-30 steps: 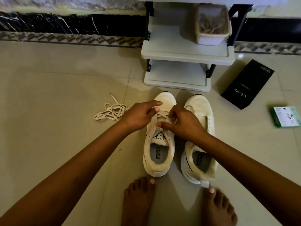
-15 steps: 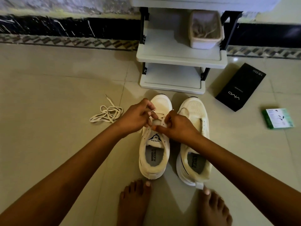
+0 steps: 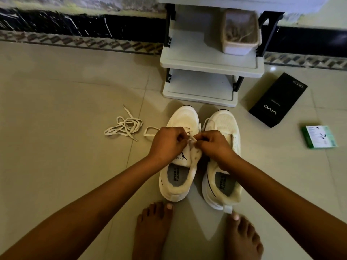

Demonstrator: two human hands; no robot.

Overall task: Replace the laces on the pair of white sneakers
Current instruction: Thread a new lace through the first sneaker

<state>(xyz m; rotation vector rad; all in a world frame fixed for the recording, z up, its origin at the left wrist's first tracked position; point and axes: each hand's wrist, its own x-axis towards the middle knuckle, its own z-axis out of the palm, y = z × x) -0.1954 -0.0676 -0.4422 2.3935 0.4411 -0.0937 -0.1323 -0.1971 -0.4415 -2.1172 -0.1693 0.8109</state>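
Head view: tub (image 3: 241, 32) on rack (image 3: 210, 62) (tangled contents, unclear).

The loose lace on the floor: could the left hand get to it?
Probably yes. The loose lace lies on bare floor just left of the left hand, nothing between, though that hand now pinches another lace.

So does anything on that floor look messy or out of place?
A loose white lace lies tangled on the tiles left of the sneakers, and a black box and a small green box lie askew to the right. Both hands pinch the lace on the left sneaker. Nothing looks spilled or damaged.
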